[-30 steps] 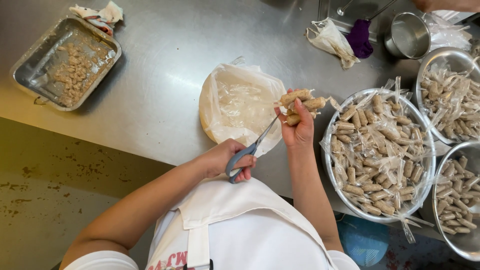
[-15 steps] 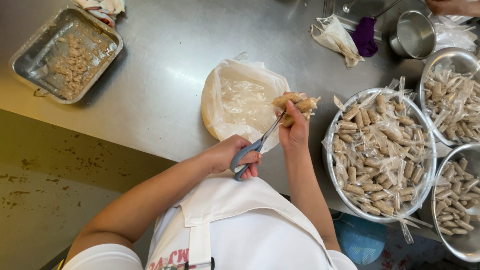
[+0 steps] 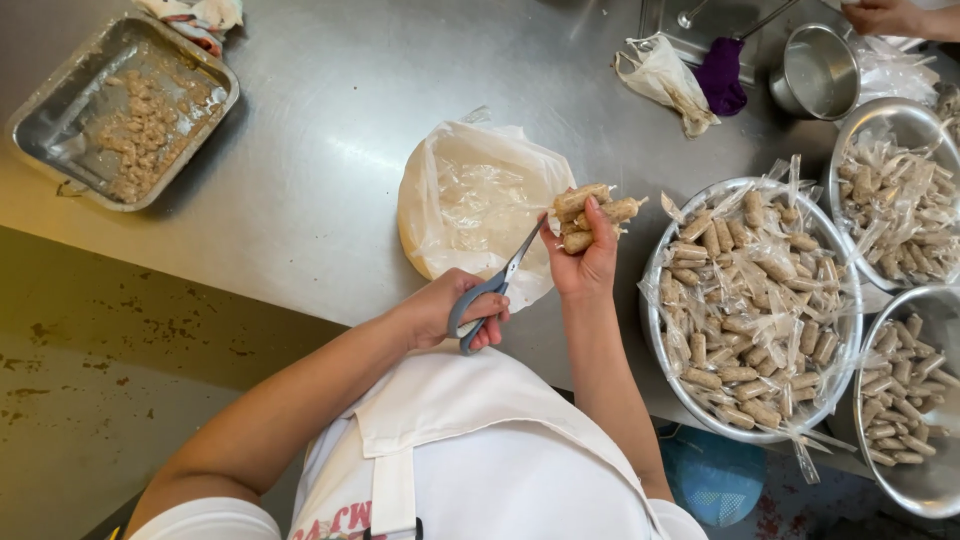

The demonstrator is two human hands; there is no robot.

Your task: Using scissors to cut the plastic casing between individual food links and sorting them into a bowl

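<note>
Cutting hand: left hand (image 3: 455, 308) grips grey-handled steel scissors (image 3: 490, 292), blades aimed at the bundle.
Holding hand: right hand (image 3: 585, 255) pinches plastic-wrapped brown sausage rolls (image 3: 592, 213) above the clear plastic bag (image 3: 480, 205), likely catching trimmings.

Steel tray (image 3: 60, 110), metal cup (image 3: 815, 70), purple cloth (image 3: 722, 75)

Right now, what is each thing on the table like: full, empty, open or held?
Scissors: held in left hand, blades slightly open.
Wrapped rolls: gripped in right hand.
Plastic bag: open, lying on the table.
Big bowl: full of wrapped rolls.
Tray: partly filled.
Small pot: looks empty.
</note>
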